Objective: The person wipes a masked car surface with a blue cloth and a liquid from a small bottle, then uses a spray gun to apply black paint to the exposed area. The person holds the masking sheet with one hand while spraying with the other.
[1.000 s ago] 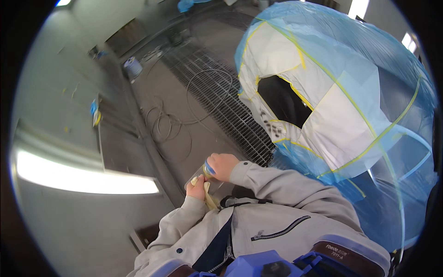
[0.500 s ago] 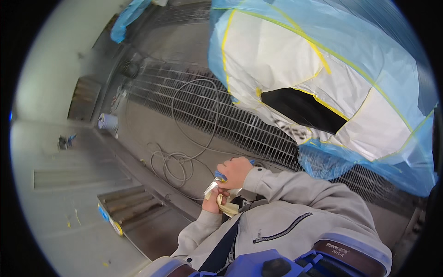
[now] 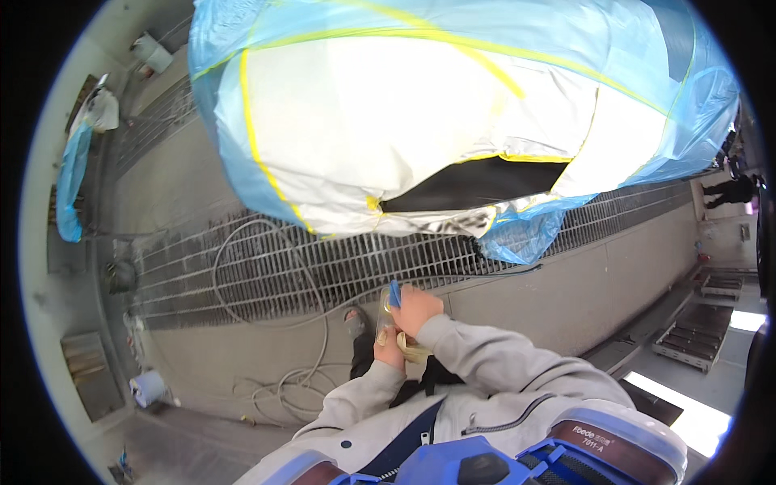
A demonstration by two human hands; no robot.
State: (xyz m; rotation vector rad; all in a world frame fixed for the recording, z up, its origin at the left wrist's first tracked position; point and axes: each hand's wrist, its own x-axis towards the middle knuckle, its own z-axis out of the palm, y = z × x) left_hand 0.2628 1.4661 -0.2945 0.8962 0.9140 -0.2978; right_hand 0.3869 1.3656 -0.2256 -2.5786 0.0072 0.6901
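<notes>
My right hand [image 3: 420,312] is closed around a slim blue tool [image 3: 394,293], whose end sticks up past my fingers. Just below it, my left hand [image 3: 389,349] is closed on a flat, shiny pale plate [image 3: 385,314], which the blue tool's end meets. A cream, cloth-like strip [image 3: 413,349] hangs beside my left fingers. Both hands are close together in front of my jacket. Beyond them stands a large body wrapped in blue film [image 3: 218,137] and white sheeting [image 3: 347,113] with yellow tape edges. A bare black patch [image 3: 477,184] shows between the sheets.
A metal floor grating [image 3: 186,283] runs under the wrapped body. A thin hose [image 3: 325,339] crosses it and coils on the floor near my feet. A white container [image 3: 148,388] stands at the left wall. A person in dark clothing [image 3: 731,191] is at the far right.
My view has swung right, bringing the wrapped body to the middle and the far right side into sight. My hands stay together, with the blue tool now pointing more upright.
</notes>
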